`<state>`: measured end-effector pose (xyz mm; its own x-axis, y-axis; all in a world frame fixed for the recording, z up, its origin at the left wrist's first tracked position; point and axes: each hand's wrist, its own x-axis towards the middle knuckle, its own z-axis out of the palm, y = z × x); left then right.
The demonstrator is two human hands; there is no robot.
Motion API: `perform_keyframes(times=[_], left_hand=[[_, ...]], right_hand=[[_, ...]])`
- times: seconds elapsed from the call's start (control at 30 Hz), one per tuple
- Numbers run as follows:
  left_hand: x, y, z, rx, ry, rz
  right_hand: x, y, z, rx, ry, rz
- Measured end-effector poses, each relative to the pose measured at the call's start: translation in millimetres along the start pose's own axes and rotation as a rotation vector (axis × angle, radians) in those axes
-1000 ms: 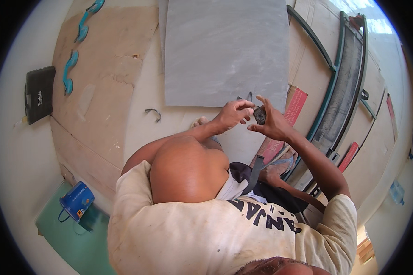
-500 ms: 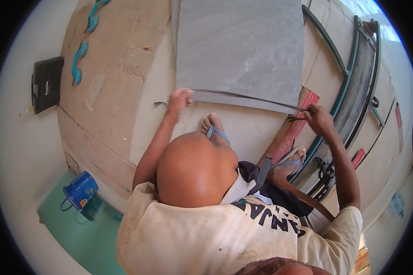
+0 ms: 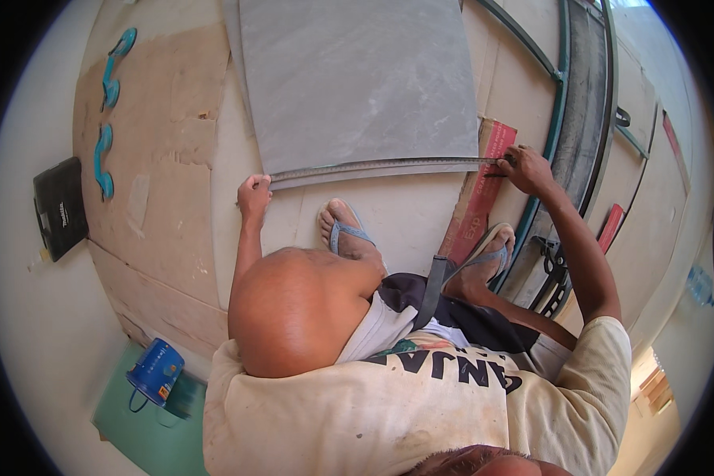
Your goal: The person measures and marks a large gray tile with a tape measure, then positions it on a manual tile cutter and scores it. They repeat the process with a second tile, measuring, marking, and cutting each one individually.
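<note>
A grey tile (image 3: 357, 87) lies flat in front of me, the edge of another grey slab showing under its near and left sides. Across its near edge runs a thin dark strap (image 3: 377, 164) with fine tick-like marks, pulled straight. My left hand (image 3: 254, 195) pinches the strap's left end by the tile's near left corner. Its other end is gripped in my right hand (image 3: 526, 169), just past the tile's right edge and above a red and brown cardboard strip (image 3: 477, 194). A short dark tail sticks out below my right fingers.
Right of the tile lies a long tile cutter (image 3: 575, 119) with green rails. Two turquoise suction lifters (image 3: 104, 163) rest on brown cardboard (image 3: 174, 186) at left, near a black tool case (image 3: 59, 208). A blue bucket (image 3: 155, 371) lies tipped at lower left. My sandalled feet are close to the tile.
My left hand has come down to the tile's near left corner and the strap is now straight along the near edge. The whole view has shifted, moving the scene leftward.
</note>
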<state>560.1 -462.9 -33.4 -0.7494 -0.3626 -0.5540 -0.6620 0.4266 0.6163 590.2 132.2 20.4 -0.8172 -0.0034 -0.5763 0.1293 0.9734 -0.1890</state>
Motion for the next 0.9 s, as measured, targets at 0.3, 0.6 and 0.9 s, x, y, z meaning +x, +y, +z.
perform_keyframes(times=[0.3, 0.6, 0.9], left_hand=[[-7.4, 6.4, -0.3, 0.072, -0.032, 0.023], [2.5, -15.8, 4.5, 0.287, 0.111, 0.146], [-14.6, 5.7, 8.3, 0.328, 0.168, 0.200]], right_hand=[[-6.5, -18.0, 0.5, 0.013, 0.079, 0.027], [-4.7, -17.6, 1.5, 0.036, 0.146, -0.069], [-7.5, -30.1, -7.5, -0.019, 0.119, -0.083]])
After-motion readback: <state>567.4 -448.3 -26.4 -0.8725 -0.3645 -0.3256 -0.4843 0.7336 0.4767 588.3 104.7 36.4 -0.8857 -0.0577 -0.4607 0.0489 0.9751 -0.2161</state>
